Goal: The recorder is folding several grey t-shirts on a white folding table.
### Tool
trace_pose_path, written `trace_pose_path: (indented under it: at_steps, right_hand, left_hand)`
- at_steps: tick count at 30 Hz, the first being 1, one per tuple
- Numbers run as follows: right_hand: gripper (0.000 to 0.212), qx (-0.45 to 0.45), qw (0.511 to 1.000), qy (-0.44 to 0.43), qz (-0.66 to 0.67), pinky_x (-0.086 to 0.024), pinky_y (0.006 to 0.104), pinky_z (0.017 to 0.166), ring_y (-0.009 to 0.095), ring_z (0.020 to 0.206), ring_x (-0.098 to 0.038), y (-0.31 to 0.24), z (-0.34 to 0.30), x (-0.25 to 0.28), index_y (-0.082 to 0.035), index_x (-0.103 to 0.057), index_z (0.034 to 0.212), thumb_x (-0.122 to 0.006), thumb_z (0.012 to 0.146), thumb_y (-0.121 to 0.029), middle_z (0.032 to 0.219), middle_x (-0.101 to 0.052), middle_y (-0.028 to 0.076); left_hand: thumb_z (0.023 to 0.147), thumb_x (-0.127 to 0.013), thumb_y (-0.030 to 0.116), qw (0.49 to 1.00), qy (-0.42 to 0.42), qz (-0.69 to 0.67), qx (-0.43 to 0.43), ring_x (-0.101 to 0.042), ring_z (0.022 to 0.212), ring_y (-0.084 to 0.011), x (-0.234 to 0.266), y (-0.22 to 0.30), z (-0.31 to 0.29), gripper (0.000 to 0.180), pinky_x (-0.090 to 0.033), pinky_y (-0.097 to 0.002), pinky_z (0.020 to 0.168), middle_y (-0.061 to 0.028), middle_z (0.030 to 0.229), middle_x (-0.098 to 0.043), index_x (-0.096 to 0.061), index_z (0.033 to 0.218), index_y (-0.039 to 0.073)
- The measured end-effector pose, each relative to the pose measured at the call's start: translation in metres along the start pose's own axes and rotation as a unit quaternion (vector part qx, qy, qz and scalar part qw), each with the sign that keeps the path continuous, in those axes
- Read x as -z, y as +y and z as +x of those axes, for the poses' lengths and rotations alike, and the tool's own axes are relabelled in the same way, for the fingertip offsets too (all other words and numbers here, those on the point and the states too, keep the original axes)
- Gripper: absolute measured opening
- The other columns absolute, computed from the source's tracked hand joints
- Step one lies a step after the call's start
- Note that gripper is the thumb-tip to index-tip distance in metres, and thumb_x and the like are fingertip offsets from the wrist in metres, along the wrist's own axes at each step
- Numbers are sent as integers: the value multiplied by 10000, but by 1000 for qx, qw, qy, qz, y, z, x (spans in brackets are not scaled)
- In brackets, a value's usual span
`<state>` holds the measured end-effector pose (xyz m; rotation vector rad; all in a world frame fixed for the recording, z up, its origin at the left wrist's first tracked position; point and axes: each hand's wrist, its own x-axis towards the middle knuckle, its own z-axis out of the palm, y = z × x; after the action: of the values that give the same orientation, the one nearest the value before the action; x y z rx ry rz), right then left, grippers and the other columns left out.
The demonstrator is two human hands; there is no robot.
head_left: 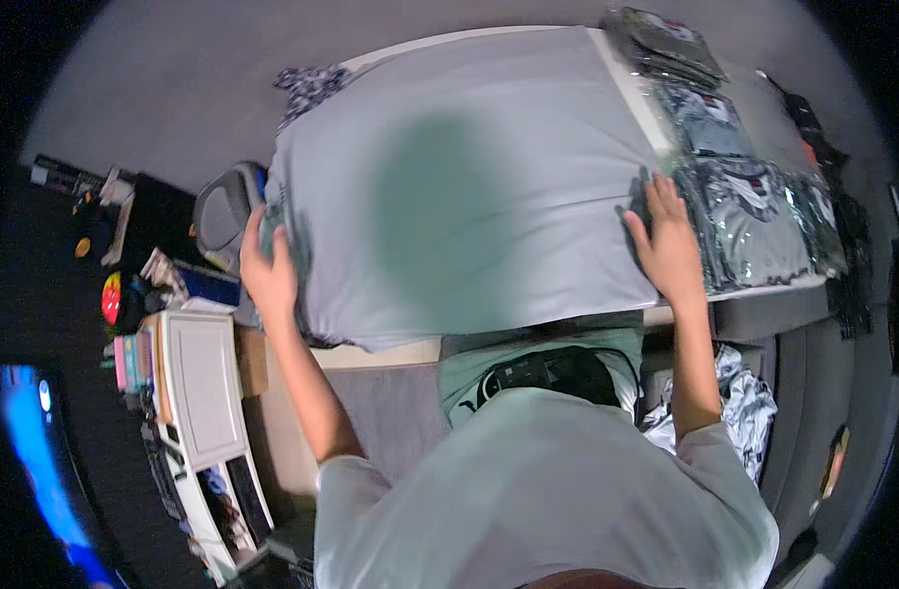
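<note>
A large light-grey cloth [557, 128] lies spread over the table in front of me, nearly smooth, with a few creases toward its right side. A dark greenish shadow falls across its middle. At the cloth's left edge is my left hand [270, 270], thumb and fingers apart. My right hand [668, 240] rests flat by the right edge, fingers stretched out and thumb spread. Just beyond it lies a grey garment in a clear bag [754, 231]. A patterned black-and-white cloth [310, 90] sticks out at the far left corner.
More bagged garments [665, 47] are stacked at the far right of the white table [631, 93]. On the left stand a grey chair [229, 216] and a white cabinet [206, 388]. A lit screen [42, 461] is at lower left. Crumpled white-and-grey fabric [749, 402] lies below right.
</note>
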<state>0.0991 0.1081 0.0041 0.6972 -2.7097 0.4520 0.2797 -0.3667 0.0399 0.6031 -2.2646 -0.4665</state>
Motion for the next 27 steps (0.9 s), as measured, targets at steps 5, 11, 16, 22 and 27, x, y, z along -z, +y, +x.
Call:
trace_pose_path:
  at_steps: [5,11,16,22,27]
  right_hand:
    - [411,61,986,-23,154,-315,460,1128,407,1377,-382,-32,-16,32,52,-552,1284,-600,917,-128,1436,-464,234]
    - [542,89,989,-117,-16,-189,533,1169,401,1450,-237,-16,-36,21,-106,-457,1439,-542,953,-331,1563,-316,142]
    - [623,77,984,-158,-43,-155,574,1164,430,1463,-165,-17,-39,22,-159,-355,1507,-467,973,-459,1599,-238,118]
    - [706,58,981,-181,-41,-154,573,1165,415,1477,-128,-14,-50,34,-152,-337,1515,-513,937,-516,1616,-194,106]
    - [744,36,969,-240,-52,-225,521,1161,453,1439,-219,-25,-17,58,-86,-408,1468,-544,907,-556,1558,-290,200]
  left_hand:
    - [982,-445,567,907,115,-251,318,-320,1398,-275,8,-110,-137,772,-213,-399,1161,-163,1525,-341,-314,1493,3]
    - [921,-697,306,870,-138,-322,346,-544,1133,-175,-2,-85,-221,541,-382,-332,1026,-52,1193,-616,-513,1322,-6]
    - [921,-689,172,807,0,-414,421,-616,894,-96,46,-113,-244,239,-481,-263,818,-28,1022,-691,-663,1105,21]
    - [958,-642,215,794,-74,-462,388,-627,798,-95,104,-140,-264,280,-501,-256,740,-44,1010,-699,-638,1155,16]
    - [934,-655,334,893,-280,-31,352,-618,1086,-253,136,-92,-208,652,-460,-322,936,-211,1202,-637,-406,1420,-23]
